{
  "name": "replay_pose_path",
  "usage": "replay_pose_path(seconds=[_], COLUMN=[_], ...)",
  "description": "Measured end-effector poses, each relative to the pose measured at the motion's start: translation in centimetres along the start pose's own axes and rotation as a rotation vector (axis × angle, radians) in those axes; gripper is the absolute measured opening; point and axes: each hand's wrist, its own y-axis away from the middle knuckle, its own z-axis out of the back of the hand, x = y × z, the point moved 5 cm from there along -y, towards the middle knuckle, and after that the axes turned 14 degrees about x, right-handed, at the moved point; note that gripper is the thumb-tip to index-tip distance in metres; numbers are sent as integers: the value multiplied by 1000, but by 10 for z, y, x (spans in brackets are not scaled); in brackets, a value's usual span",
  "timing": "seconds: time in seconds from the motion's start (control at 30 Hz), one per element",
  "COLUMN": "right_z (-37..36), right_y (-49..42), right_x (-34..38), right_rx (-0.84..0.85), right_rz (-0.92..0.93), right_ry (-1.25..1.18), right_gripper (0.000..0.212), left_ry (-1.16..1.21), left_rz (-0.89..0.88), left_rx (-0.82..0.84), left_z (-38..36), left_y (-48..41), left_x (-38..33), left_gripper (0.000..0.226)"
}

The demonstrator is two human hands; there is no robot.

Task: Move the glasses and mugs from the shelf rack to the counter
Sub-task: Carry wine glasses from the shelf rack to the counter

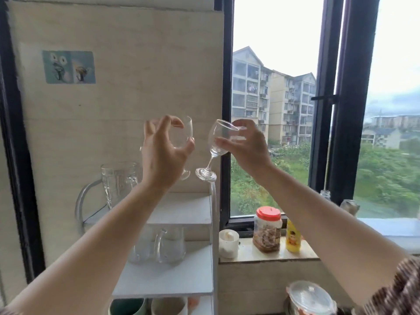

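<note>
Stemware is seen raised in both hands above the shelf rack (181, 210) in the head view. The left hand (163, 153) is closed around the bowl of one wine glass (187, 133), whose foot shows just below the palm. The right hand (245, 148) is clamped on the bowl of a second wine glass (219, 142), which is tilted with its foot lowest, close above the rack's upright. A glass mug (113, 180) is left on the top shelf, glass pitchers (169, 246) on the middle shelf, and mugs (147, 306) on the lowest. The carry step is judged to be in hand; next, both glasses must be lowered clear of the rack and each other, and set upright on the counter, which is barely shown.
</note>
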Motion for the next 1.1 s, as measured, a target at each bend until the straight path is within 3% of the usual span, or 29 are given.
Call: replay_pose_path(seconds=[0.37,0.53,0.67,1.1], right_z=[173,271,352,595], right_y=[151,260,353,623], right_x=[-3,-16,-18,32], right_rx=[-30,-62,-107,-444], right_rz=[-173,-305,-418,-769], right_ry=[122,162,269,500], right_gripper=[82,48,78,82], left_ry=[244,371,465,874], left_rz=[-39,-9,-1,-89], left_rx=[318,503,625,954], left_z=[-97,-164,-213,-342], left_y=[84,164,229,391], left_x=[-140,-237,-323,-609], left_gripper=[77,91,91,77])
